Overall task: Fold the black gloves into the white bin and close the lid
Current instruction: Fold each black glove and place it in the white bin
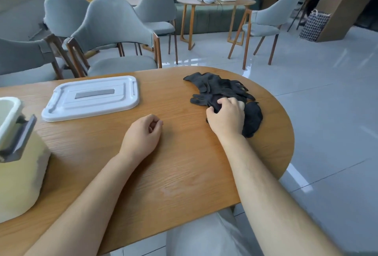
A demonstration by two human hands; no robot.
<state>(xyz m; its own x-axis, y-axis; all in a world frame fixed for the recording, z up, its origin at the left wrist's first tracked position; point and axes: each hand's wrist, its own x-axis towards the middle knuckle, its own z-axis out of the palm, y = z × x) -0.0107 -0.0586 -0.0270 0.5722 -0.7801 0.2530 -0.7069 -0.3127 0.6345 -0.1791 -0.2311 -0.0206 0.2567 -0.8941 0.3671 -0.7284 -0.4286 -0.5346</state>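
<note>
While right hand (pixel 226 121) fingers clutch black gloves (pixel 221 87) pile, left hand (pixel 143 134) loosely curled, empty; one lid (pixel 92 105), one white bin (pixel 16 173).

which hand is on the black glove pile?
The right hand, fingers curled into the pile of black fabric gloves on the oval wooden table. The left hand rests loosely curled on bare wood, apart from them, holding nothing.

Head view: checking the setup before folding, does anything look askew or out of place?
Nothing spilled or damaged. The black gloves lie in a tangled heap near the table edge, gripped by the right hand.
</note>
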